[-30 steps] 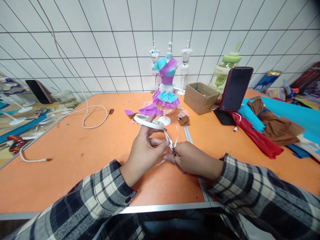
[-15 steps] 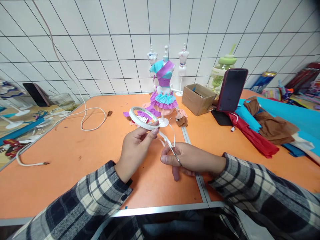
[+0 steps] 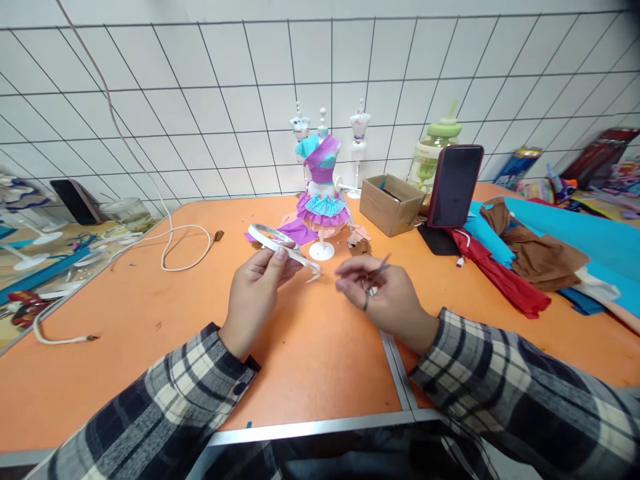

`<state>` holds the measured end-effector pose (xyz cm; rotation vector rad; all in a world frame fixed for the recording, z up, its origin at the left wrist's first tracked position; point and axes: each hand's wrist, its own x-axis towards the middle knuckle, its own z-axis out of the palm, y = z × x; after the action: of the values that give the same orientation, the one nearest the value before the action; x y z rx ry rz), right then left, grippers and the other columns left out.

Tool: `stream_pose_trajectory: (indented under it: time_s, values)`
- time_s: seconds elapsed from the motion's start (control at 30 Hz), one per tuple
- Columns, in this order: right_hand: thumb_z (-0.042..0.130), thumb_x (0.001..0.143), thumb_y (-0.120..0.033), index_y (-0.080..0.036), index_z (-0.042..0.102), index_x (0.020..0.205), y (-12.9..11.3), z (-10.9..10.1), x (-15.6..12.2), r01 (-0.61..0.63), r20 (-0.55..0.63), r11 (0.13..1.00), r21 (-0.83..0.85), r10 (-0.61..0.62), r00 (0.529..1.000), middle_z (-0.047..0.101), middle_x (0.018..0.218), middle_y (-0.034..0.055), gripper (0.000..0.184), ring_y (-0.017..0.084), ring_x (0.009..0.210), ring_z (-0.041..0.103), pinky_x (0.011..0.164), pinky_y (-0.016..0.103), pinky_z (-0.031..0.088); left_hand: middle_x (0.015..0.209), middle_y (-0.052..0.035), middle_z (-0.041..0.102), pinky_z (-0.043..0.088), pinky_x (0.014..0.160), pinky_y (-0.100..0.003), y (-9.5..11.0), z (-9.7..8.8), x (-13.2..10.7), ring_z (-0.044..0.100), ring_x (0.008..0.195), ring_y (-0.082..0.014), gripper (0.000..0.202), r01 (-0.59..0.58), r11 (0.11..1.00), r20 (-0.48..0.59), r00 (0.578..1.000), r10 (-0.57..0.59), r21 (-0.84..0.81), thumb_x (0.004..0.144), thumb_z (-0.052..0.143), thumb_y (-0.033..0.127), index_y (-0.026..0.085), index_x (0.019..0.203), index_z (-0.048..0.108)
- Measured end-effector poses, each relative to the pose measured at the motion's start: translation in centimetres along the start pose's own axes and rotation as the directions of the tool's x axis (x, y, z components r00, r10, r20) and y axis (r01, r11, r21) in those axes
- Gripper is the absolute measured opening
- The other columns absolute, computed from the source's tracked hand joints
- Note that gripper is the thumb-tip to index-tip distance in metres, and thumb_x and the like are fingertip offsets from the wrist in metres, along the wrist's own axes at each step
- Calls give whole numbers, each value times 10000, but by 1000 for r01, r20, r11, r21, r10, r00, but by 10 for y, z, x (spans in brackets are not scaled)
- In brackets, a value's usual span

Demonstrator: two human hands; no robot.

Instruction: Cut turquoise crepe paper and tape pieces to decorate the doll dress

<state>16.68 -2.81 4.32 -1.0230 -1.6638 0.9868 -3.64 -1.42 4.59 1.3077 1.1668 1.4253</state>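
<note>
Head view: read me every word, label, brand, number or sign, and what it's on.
Nothing is clear enough to quote.
Tape roll: print inside the ring, too blurred.
Bottle: lettering on its pale band, too small.
Blue can: any print is too blurred.

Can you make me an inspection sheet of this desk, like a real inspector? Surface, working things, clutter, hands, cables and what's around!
Surface: orange table, marked with small specks.
Working things: white tape roll; blurred metal tool, possibly scissors.
Clutter: coloured scraps near the dressed mannequin; cardboard box; phone.
Hands: left hand grips the tape roll; right hand holds the metal tool.
Cables: white cable on the left.
Surroundings: white tiled wall behind.
</note>
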Motion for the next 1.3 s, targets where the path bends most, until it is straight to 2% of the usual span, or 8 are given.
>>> stream_pose_trajectory:
  time_s: [0.07, 0.17, 0.37, 0.5, 0.8, 1.03, 1.17, 1.3]
  values:
    - [672, 807, -328, -201, 651, 1035, 4, -2, 5, 100, -152, 990, -102, -115, 982, 707, 1054, 69, 262, 185, 968, 648, 830, 310, 495, 967, -73, 763, 581, 881, -356, 3, 4, -6, 730, 866, -201, 393, 12, 1000, 44, 999, -13, 25, 839, 655, 507, 164, 1021, 711]
    - [679, 802, -327, -198, 671, 1011, 8, -3, 9, 55, -61, 983, -174, -66, 996, 714, 1067, 60, 245, 197, 1021, 645, 915, 340, 475, 934, -69, 764, 581, 886, -372, 5, 9, -14, 728, 868, -218, 372, 26, 998, 110, 993, -32, 57, 846, 651, 494, 163, 1001, 720]
    - [663, 790, -280, -171, 691, 883, 11, 5, 8, -123, 57, 965, -230, 139, 989, 730, 844, 34, 146, 160, 771, 667, 730, 270, 497, 1011, -77, 754, 541, 958, -419, 0, 10, -14, 715, 952, -241, 364, 54, 996, 202, 977, -68, 72, 858, 648, 464, 165, 1057, 706]
    - [657, 796, -302, -153, 676, 902, 14, 7, 8, -196, 108, 970, -141, 212, 971, 724, 836, 47, 183, 152, 730, 657, 675, 251, 491, 1028, -84, 745, 548, 934, -384, -1, 13, -12, 701, 1002, -237, 373, 99, 995, 280, 955, -95, 0, 765, 768, 355, 160, 1066, 668]
    - [662, 795, -300, -145, 685, 901, 15, 6, 9, -187, 104, 976, -110, 198, 975, 722, 806, 48, 189, 148, 703, 643, 645, 247, 474, 808, -24, 747, 566, 795, -293, 0, 16, -14, 721, 787, -173, 403, 135, 990, 186, 974, -127, -30, 695, 807, 235, 148, 1053, 645]
    - [667, 780, -243, -180, 689, 873, 14, 0, 11, -73, -36, 962, -262, 66, 997, 714, 806, 26, 114, 151, 727, 648, 668, 251, 470, 917, -48, 752, 559, 865, -314, -3, 14, -15, 712, 874, -173, 385, 219, 957, 278, 947, -162, -191, 757, 770, 225, 153, 1113, 640]
    - [656, 790, -238, -183, 681, 866, 12, -1, 10, -5, 2, 965, -263, 5, 1000, 697, 786, 14, 96, 143, 722, 635, 675, 253, 464, 926, -47, 752, 555, 879, -321, -4, 13, -16, 707, 874, -170, 382, 217, 951, 261, 952, -157, -220, 768, 766, 223, 160, 1128, 655]
    - [661, 780, -230, -166, 659, 852, 10, 2, 9, -38, 44, 985, -170, 46, 998, 685, 762, 17, 96, 139, 698, 622, 678, 261, 470, 974, -61, 751, 550, 884, -346, -4, 13, -15, 701, 918, -198, 404, 216, 966, 234, 956, -179, -140, 771, 773, 288, 161, 1140, 669]
